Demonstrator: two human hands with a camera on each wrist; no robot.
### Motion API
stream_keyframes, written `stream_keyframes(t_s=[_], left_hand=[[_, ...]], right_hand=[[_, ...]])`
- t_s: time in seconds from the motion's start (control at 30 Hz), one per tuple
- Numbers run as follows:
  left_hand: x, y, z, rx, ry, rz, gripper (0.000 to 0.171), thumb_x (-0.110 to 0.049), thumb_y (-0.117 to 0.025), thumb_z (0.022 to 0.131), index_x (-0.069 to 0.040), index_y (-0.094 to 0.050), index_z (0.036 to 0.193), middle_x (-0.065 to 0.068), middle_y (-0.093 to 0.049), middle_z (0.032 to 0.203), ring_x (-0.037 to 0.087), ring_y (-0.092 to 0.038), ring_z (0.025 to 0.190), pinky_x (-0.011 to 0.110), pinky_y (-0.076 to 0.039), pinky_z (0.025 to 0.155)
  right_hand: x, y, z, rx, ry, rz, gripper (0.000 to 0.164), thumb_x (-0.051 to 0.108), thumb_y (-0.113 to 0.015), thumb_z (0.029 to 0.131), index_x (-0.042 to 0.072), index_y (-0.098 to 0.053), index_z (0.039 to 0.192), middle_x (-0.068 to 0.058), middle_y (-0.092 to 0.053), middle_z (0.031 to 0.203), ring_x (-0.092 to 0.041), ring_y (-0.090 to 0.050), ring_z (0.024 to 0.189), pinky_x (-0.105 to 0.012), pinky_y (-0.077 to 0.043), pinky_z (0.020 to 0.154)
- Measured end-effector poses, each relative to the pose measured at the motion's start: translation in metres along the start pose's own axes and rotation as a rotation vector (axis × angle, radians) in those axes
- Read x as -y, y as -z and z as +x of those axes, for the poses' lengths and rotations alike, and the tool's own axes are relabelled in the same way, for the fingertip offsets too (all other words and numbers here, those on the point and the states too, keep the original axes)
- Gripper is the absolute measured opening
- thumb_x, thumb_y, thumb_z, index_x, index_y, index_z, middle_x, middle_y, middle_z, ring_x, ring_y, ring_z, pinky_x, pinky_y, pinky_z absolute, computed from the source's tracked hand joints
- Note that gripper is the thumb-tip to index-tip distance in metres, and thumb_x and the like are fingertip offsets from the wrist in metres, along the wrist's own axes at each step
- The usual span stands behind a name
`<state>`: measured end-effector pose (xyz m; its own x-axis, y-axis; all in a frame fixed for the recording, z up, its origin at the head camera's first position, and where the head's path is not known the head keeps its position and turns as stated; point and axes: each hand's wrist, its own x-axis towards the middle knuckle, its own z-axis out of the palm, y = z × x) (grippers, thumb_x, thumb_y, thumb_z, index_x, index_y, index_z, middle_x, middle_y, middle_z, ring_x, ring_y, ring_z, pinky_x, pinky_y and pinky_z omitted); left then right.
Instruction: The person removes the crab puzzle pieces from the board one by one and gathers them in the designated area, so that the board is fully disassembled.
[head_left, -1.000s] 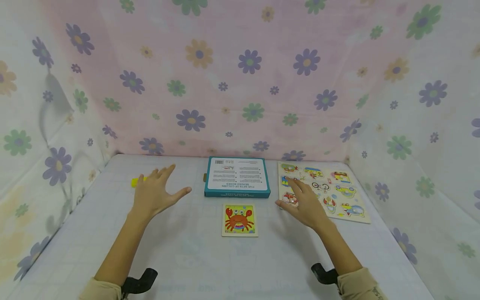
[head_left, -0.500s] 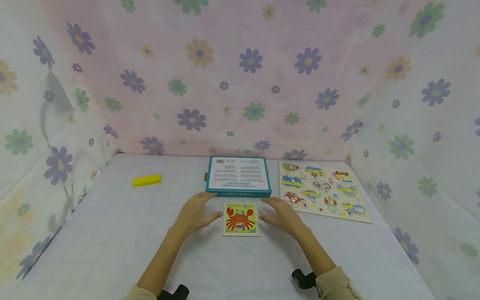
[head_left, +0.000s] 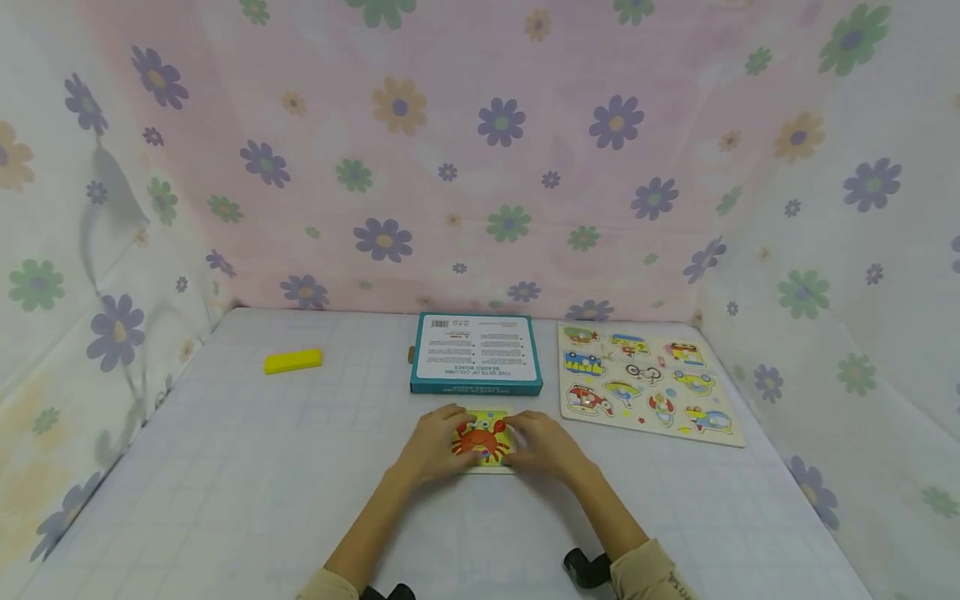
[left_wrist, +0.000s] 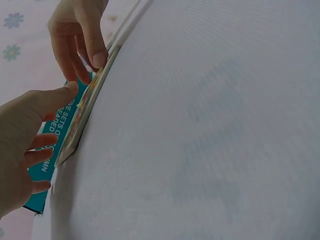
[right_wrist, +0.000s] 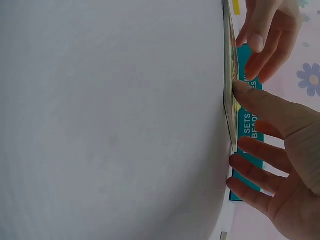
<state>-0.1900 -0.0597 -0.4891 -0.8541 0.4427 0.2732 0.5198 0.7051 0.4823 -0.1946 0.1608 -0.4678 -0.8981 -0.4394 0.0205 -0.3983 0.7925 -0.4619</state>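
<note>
A small square crab puzzle [head_left: 483, 443] with a pale wooden frame lies flat in the middle of the table. My left hand [head_left: 431, 446] covers its left side; in the left wrist view the thumb hovers above the picture and the fingers are loosely spread. From the other side my right hand [head_left: 550, 447] reaches over the right edge. In the right wrist view its thumb [right_wrist: 242, 87] appears to touch the puzzle, with the other fingers extended and relaxed. Neither hand grips the puzzle. Both hands hide parts of the frame's sides.
Just behind the puzzle lies a teal and white box [head_left: 476, 350] with printed text. A wooden vehicle peg puzzle board [head_left: 637, 414] lies at the right. Toward the back left sits a yellow block [head_left: 293, 360]. Flowered cloth [head_left: 450, 167] encloses the table's back and sides.
Both hands have come down and inward from apart, first flanking the crab puzzle and now over its two sides. The left hand no longer hides the yellow block. The puzzle stays in place.
</note>
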Motion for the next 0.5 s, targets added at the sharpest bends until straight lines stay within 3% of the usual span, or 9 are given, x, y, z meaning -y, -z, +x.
stream_keyframes(t_s=[0.17, 0.5], left_hand=[[-0.0002, -0.0046, 0.0012, 0.015, 0.003, -0.039, 0.053, -0.041, -0.074, 0.076, -0.009, -0.064, 0.118, 0.015, -0.058, 0.127, 0.035, -0.045, 0.127, 0.064, -0.031, 0.102], [0.0023, -0.0069, 0.0036, 0.021, 0.02, -0.085, 0.058, -0.039, -0.079, 0.072, -0.007, -0.065, 0.118, 0.015, -0.057, 0.127, 0.034, -0.044, 0.127, 0.062, -0.025, 0.106]], right_hand=[[0.0011, -0.0014, 0.0003, -0.003, 0.024, -0.04, 0.053, 0.03, -0.08, 0.073, 0.006, -0.064, 0.117, -0.013, -0.063, 0.116, -0.031, -0.056, 0.111, -0.046, -0.047, 0.095], [0.0051, 0.0007, 0.0005, -0.016, 0.03, -0.071, 0.047, 0.026, -0.078, 0.076, 0.005, -0.065, 0.116, -0.013, -0.065, 0.114, -0.031, -0.057, 0.11, -0.045, -0.047, 0.095]])
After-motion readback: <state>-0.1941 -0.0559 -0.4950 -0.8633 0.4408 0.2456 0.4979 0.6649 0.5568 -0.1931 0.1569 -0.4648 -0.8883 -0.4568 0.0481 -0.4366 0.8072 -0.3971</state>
